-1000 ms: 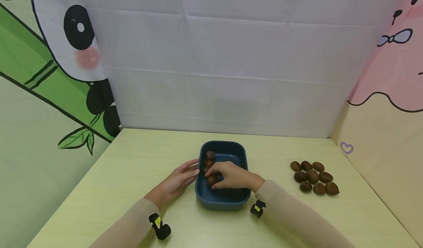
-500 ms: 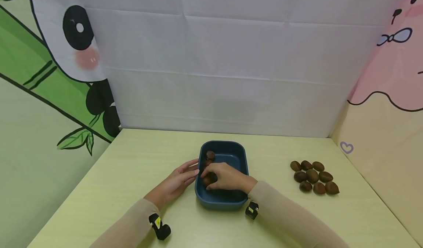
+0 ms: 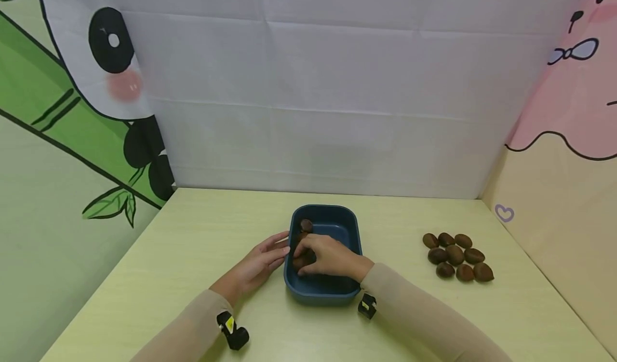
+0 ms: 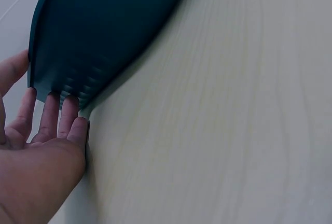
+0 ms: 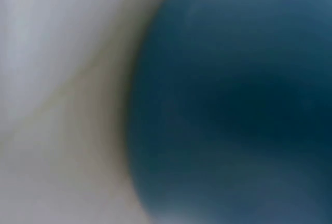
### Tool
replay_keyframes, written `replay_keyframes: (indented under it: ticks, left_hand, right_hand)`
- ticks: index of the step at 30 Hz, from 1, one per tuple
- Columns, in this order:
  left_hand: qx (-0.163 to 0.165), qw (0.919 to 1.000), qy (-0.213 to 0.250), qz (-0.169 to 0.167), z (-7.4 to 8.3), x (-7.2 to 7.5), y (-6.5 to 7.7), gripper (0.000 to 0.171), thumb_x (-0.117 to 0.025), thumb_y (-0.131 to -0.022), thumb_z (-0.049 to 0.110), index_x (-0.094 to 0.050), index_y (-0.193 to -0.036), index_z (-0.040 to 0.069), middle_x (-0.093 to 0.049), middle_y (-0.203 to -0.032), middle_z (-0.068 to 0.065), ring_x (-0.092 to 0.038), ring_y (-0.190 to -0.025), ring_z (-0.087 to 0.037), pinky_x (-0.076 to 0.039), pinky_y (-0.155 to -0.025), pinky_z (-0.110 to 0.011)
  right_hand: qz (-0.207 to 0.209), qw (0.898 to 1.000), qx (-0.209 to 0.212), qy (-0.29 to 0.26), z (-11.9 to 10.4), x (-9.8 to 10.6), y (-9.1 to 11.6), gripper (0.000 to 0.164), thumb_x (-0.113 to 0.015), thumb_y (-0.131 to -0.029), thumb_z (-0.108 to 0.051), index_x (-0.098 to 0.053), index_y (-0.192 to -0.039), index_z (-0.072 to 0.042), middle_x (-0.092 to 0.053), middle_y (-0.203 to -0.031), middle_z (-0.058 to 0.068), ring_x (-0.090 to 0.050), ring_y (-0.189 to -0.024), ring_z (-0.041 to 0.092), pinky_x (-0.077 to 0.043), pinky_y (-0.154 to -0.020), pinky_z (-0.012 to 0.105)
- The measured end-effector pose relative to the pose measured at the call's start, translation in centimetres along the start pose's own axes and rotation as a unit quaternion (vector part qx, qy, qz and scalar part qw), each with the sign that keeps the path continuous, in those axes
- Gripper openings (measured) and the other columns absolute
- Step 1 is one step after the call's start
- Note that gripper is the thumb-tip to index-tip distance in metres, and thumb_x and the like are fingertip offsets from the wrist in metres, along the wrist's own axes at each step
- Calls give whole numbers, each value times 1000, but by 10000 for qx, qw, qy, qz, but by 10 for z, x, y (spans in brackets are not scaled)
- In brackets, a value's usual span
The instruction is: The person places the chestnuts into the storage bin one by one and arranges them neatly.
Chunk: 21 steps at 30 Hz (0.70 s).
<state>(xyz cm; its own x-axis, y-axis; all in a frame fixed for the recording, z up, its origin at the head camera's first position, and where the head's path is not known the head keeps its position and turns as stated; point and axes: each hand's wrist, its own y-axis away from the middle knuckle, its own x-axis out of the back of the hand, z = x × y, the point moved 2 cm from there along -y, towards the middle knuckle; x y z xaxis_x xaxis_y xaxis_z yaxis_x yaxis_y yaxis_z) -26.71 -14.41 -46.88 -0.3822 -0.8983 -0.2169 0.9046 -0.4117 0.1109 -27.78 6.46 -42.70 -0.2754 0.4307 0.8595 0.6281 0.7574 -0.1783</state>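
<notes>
Sleeves, beige cloth [image 3: 424, 308]: qty 2, reaching in from the near edge, each w/ a small black wrist device w/ yellow patch [image 3: 233, 331].

L. hand [image 3: 257, 261]: qty 1, fingers extended & loosely spread, tips against the container's left wall; thumb by the rim in the L. wrist view. Relaxed, nothing grasped.

R. hand [image 3: 330, 255]: qty 1, palm down, reaching in over the container's right side; thumb & fingers bent round a brown chestnut [image 3: 300, 261] low by the left wall. R. wrist view: blurred, mostly blue.

Container, dark blue, rectangular w/ rounded corners [image 3: 324, 299]: qty 1, upright, long sides running near-to-far. Contents: glossy brown chestnuts [image 3: 306, 226] in a line along the left wall; min. 3 visible incl. the one in the fingers, exact no. hidden by R. hand.

Loose brown chestnuts [image 3: 454, 255]: qty 9, approx. 3 rows of 3, right of the container & well apart from it.

Table, pale yellow, wood-grain top [image 3: 231, 206]: qty 1, under all.

Backdrop sheet, white, creased [image 3: 337, 73]: qty 1, behind the table.
</notes>
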Motion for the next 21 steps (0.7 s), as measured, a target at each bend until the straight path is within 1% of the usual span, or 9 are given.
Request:
replay_keyframes:
  ticks: [4,6,11,13,16,19,21]
  left_hand:
    - [13,10000,47,-30,0,0,0,60,-58,-103,13,-31,-156,8,-32,-158,-19,-35,-143,-29,-31,-116,-38]
    - [3,10000,48,-35,-1,1,0,60,-58,-103,12,-31,-156,7,-32,-158,-20,-35,-143,-29,-31,-117,-39]
    - [-52,10000,4,-77,-2,0,0,61,-57,-103,12,-29,-156,6,-31,-158,-21,-37,-142,-29,-29,-118,-40]
    - [-79,9999,6,-103,-2,0,0,61,-57,-103,12,-28,-156,5,-30,-158,-22,-37,-142,-28,-28,-118,-41]
    - [-113,9999,28,-107,-3,0,0,61,-57,-103,11,-28,-157,5,-30,-158,-22,-37,-142,-27,-27,-118,-41]
    - [-108,9999,40,-98,-3,0,0,61,-57,-103,11,-29,-156,5,-30,-158,-21,-37,-142,-26,-29,-118,-40]
    - [-107,9999,38,-87,-2,0,0,61,-57,-103,11,-29,-156,5,-31,-158,-21,-38,-141,-25,-30,-117,-39]
  right_hand:
    - [-15,10000,46,6,1,4,2,34,-84,-84,-27,-70,-112,-14,-65,-107,-5,-60,-96,9,-51,-83,21]
    - [-16,10000,39,-17,1,7,4,34,-83,-85,-27,-70,-114,-14,-66,-109,-4,-62,-97,12,-51,-82,22]
    - [-13,9998,-92,-176,4,24,13,35,-81,-87,-24,-69,-117,-10,-67,-114,1,-65,-99,22,-56,-85,35]
    - [15,9996,-135,-245,7,32,19,35,-80,-88,-23,-68,-118,-9,-67,-115,4,-66,-100,24,-57,-86,40]
    - [104,9994,-225,-225,13,44,29,36,-79,-89,-24,-68,-119,-7,-67,-117,6,-66,-102,26,-56,-87,44]
    - [210,9992,-317,-133,20,55,42,35,-78,-90,-26,-67,-119,-9,-66,-117,6,-65,-103,27,-56,-87,44]
    - [325,9987,-400,-41,25,62,51,34,-78,-90,-26,-68,-119,-12,-65,-116,3,-65,-103,26,-56,-86,45]
